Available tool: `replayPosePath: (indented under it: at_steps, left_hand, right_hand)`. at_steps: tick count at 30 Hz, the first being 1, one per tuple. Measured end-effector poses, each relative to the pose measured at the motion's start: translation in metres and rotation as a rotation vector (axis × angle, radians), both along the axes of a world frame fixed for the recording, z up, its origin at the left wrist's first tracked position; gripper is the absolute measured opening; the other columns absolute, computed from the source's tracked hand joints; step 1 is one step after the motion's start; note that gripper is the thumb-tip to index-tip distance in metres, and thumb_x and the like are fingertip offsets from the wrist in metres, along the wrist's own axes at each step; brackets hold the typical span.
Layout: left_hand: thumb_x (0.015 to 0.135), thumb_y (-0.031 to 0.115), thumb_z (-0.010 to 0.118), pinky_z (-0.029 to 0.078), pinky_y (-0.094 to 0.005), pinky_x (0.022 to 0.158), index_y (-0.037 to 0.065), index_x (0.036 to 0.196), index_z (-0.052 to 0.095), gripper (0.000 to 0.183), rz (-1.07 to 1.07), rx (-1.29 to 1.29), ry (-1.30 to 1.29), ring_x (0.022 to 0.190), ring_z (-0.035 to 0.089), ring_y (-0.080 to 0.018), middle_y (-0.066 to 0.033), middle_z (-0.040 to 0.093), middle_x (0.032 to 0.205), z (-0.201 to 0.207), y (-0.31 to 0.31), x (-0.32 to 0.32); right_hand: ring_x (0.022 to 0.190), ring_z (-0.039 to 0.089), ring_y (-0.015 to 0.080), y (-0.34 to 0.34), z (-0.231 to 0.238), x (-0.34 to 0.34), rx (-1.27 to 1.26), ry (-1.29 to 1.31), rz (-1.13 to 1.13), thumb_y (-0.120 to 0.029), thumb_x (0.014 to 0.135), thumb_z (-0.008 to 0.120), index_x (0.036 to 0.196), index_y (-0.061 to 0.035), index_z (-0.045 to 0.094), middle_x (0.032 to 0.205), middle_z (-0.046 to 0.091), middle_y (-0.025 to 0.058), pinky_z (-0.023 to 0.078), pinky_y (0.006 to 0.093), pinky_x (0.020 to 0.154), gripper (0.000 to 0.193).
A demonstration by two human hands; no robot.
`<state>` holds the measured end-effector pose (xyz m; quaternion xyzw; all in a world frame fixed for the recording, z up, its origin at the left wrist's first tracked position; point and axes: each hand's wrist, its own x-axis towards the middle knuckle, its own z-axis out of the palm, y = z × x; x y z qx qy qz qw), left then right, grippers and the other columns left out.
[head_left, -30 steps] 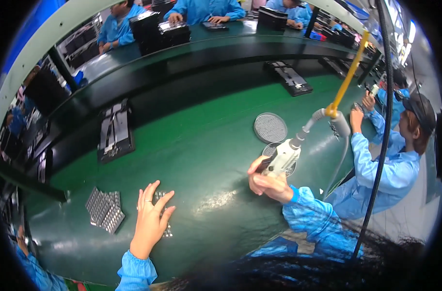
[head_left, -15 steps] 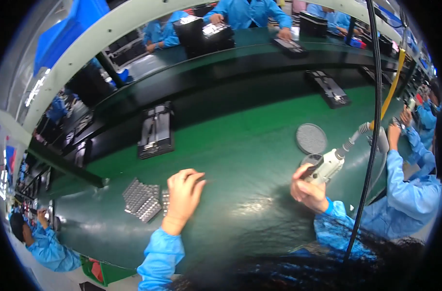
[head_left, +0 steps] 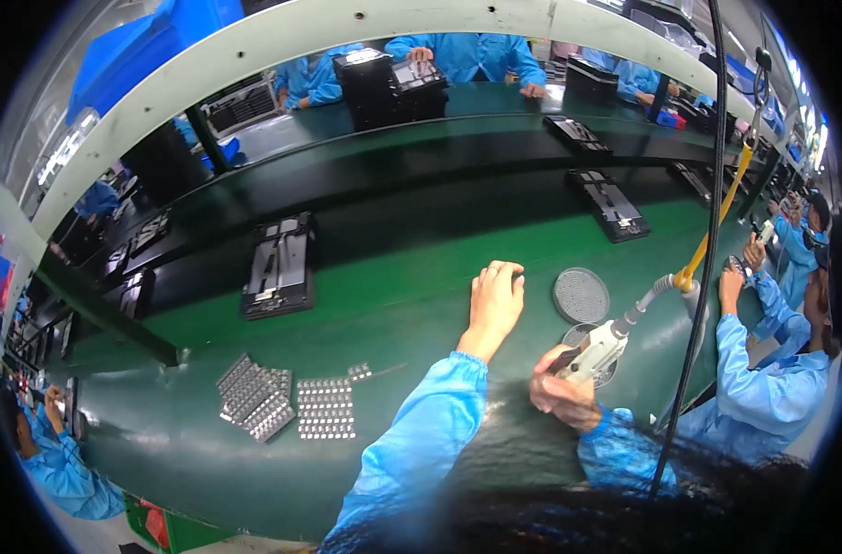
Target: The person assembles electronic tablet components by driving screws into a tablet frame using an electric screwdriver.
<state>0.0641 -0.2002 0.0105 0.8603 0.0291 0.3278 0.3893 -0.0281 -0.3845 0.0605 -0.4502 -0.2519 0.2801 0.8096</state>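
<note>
My left hand (head_left: 495,305) is over the table near the green strip, its fingers bent and pressed together. A small dark spot shows at the fingertips; what they hold, if anything, I cannot make out. My right hand (head_left: 564,388) is wrapped round an off-white power screwdriver (head_left: 596,355), whose grey ribbed cable rises to a yellow hanger. Beneath and behind the tool lies a small round dish (head_left: 580,334), partly covered by it. Just beyond is a larger round grey dish (head_left: 582,295) with a dotted surface.
To the left lie grey sheets of small parts (head_left: 256,397) and a paler sheet (head_left: 327,408). Flat black device housings (head_left: 279,266) (head_left: 609,205) rest on the belt beyond. A black cable (head_left: 697,351) hangs at the right. Co-workers in blue sit around.
My left hand has moved right and away from the sheets, uncovering the pale one. The right hand, still round the screwdriver, is slightly lower and further left. The whole view has shifted.
</note>
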Motion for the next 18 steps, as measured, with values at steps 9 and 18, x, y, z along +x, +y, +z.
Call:
replayPosePath:
  at_steps: [9, 18]
  left_hand:
    - [0.087, 0.016, 0.052, 0.05, -0.0469, 0.082, 0.004, 0.096, 0.069, 0.022, -0.016, 0.027, -0.074, 0.093, 0.064, -0.0383, -0.018, 0.068, 0.097, 0.014, -0.026, 0.024]
    - [0.087, 0.006, 0.056, 0.049, -0.0438, 0.083, 0.002, 0.098, 0.062, 0.013, -0.022, -0.235, -0.125, 0.096, 0.059, -0.0354, -0.0166, 0.062, 0.098, 0.016, -0.022, 0.008]
  right_hand:
    - [0.057, 0.054, 0.012, -0.021, 0.006, 0.011, -0.176, -0.07, 0.031, -0.007, 0.088, 0.066, 0.106, 0.0024, 0.058, 0.068, 0.057, 0.0058, 0.041, 0.0245, 0.052, 0.022]
    - [0.047, 0.047, 0.0147, -0.062, -0.065, 0.009, -0.093, 0.123, 0.075, -0.02, 0.085, 0.071, 0.101, -0.0018, 0.049, 0.059, 0.046, 0.003, 0.039, 0.0281, 0.043, 0.033]
